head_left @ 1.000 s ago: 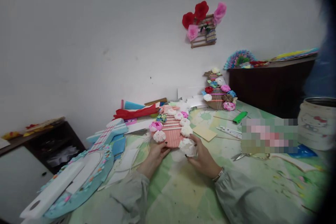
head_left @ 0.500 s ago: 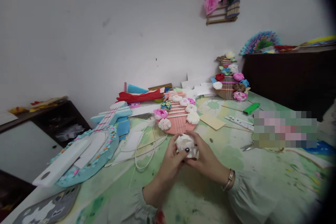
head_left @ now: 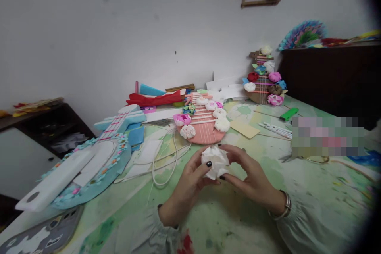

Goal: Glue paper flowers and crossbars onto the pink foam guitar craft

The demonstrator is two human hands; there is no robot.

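Crowding the far part of the painted green tabletop (head_left: pixel 238 214), 2 flower-trimmed instrument models stand out: the pink model (head_left: pixel 205 131) lies just beyond the hands, and the brown model (head_left: pixel 262 89) leans near the wall (head_left: pixel 119 27), farther off to the right. On the left is 1 blue model (head_left: pixel 119 162) with a long white piece (head_left: pixel 56 180) lying across it, and a phone (head_left: pixel 44 234) rests by its near edge. Loops of white cord (head_left: pixel 175 154) curl close to the left hand (head_left: pixel 189 186), between it and the blue model. Beyond the right hand (head_left: pixel 256 176) are a yellow card (head_left: pixel 244 128), white sticks (head_left: pixel 275 130), a green tool (head_left: pixel 289 114) and scissors (head_left: pixel 314 159), partly hidden by a blurred patch.

The white paper flower (head_left: pixel 215 162) sits between the 2 hands, above the tabletop and on the near side of the pink model. The left hand closes around its left side, with 1 dark-nailed thumb laid over the petals. The right hand curves more widely, its fingertips at the flower's upper edge and its thumb at the lower right edge.
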